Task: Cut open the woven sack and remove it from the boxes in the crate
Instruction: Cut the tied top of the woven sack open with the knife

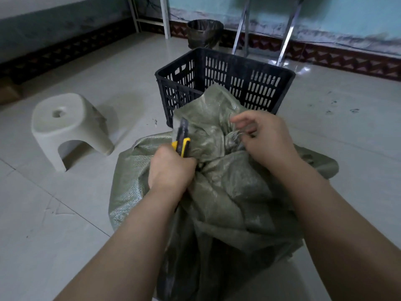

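Head view: the sack (227, 192), green woven cloth, lies crumpled in the lower middle of the picture, on the tiled floor (65, 213) right in front of the person. Its top is bunched and stands up between the two hands, a loose flap rising in front of the crate (227, 83). What the sack covers is hidden.

The left hand (171, 168) grips a knife (182, 142) with a yellow and black handle. The fingers are wrapped tight round the handle, and the blade end points up and away, close to the raised cloth. The right hand (267, 135) is at the bunched top of the sack, its fingers curled. They appear to pinch a dark, gathered fold there, though blur hides the exact hold.

The crate, black and slotted, stands just behind the sack, with its near wall partly covered by the flap. A pale stool (67, 127) stands to the left, well apart from the sack. A metal bin (204, 33) sits by the far wall, beside shiny metal legs (240, 29).
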